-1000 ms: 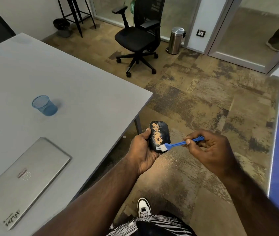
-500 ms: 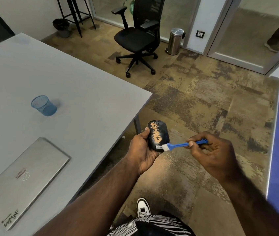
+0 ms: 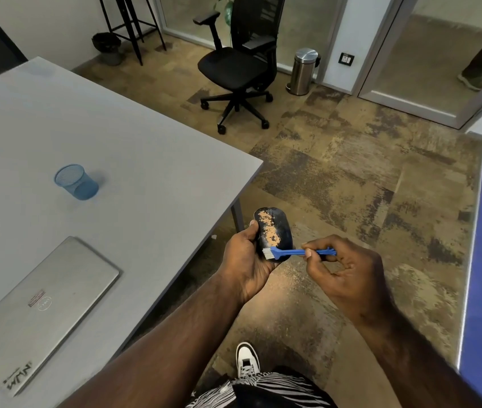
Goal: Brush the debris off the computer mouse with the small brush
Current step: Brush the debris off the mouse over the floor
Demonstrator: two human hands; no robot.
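The left hand (image 3: pixel 247 260) is wrapped around the black computer mouse (image 3: pixel 275 235), holding it face-up in the air over the carpeted floor (image 3: pixel 337 172), just off the corner of the counter (image 3: pixel 145 148). A streak of orange-tan debris (image 3: pixel 269 229) runs along the mouse's back. The right hand (image 3: pixel 343 269) is pinched shut on the handle of the small brush (image 3: pixel 292 252), whose pale bristles rest at the near end of the mouse, just below the streak. To do this step well, the person should likely start each stroke above the debris and sweep in one direction off the edge, tilting the mouse so crumbs fall clear to the floor and not into the palm. Light, short flicks should work, and the left hand's grip needs to be firm against the brush's push.
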